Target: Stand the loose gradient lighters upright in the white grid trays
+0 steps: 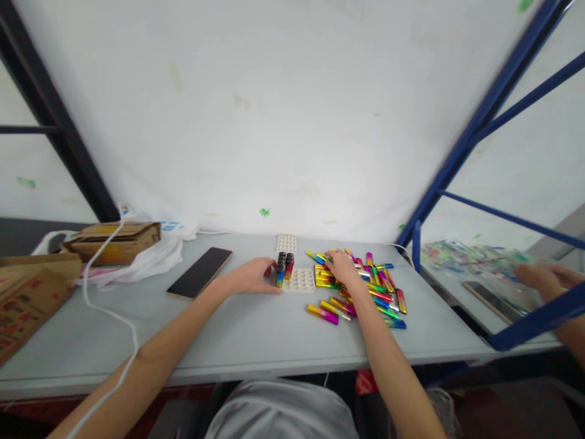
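Shiny tubes (322, 314), two lots: some upright, rest loose. Clock centred on near white tray (301, 280). Phone (201, 272) flat at 9, well apart. Left hand (251, 277) also at 9, closer in, thumb and fingers parted in a loose C beside the upright tubes; probably steadying them, contact unclear. Those stand black end up on the tray's 9 o'clock side, likely kept vertical by its pockets. Second tray (286, 242) near 12. Loose tubes piled at 3, presumably for easy reach; right hand (340, 265) over them, fingers bent, can't tell if gripping.
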### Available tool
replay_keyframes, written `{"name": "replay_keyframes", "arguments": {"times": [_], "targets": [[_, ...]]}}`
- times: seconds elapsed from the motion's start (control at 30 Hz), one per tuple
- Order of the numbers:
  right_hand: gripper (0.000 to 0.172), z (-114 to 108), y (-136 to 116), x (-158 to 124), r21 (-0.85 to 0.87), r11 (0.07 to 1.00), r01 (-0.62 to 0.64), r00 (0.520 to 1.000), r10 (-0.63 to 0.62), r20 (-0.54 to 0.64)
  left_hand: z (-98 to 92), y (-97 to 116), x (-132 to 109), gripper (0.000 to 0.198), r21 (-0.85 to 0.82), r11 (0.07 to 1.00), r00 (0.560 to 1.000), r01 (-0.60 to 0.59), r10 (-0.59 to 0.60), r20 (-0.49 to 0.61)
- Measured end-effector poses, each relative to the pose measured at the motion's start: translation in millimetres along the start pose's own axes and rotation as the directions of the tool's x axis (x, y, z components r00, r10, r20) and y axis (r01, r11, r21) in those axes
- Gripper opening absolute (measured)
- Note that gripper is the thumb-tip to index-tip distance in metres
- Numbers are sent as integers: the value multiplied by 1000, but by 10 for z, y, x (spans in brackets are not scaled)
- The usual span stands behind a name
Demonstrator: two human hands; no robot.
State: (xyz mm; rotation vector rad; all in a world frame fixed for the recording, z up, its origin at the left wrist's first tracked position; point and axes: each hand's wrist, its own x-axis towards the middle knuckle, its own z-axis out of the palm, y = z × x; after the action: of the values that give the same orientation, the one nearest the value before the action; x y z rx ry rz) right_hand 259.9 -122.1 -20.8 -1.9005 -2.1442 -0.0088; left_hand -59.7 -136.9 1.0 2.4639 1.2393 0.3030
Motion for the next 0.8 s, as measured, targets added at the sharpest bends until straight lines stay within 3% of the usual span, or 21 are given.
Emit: {"name": "replay_keyframes", "arguments": {"times": [0.37,0.43,0.53,0.63,0.7,0.8], "targets": [[29,75,65,23,-1,994,-111,991,110,-69,-9,8,-5,71,-19,1000,1000,-2,2,0],[32,52,65,27,82,993,-82,984,94,-149,-1,-1,-2,72,-16,1000,1000,-1,1,3],[33,3,13,46,344,939,31,951,78,-300,6,-9,1,72,-7,1000,1000,2,-2,11],[36,-8,-140,50,702,707,84,948,161,-275,4,-7,1,72,-1,1000,1000,-3,3,13],[46,14,-289,32,897,439,58,969,192,-157,1,-5,1,72,-4,1000,1000,-6,6,10],[50,49,-507,-11,996,92,3,984,178,-19,3,-14,2,70,-9,1000,1000,-11,11,1]]}}
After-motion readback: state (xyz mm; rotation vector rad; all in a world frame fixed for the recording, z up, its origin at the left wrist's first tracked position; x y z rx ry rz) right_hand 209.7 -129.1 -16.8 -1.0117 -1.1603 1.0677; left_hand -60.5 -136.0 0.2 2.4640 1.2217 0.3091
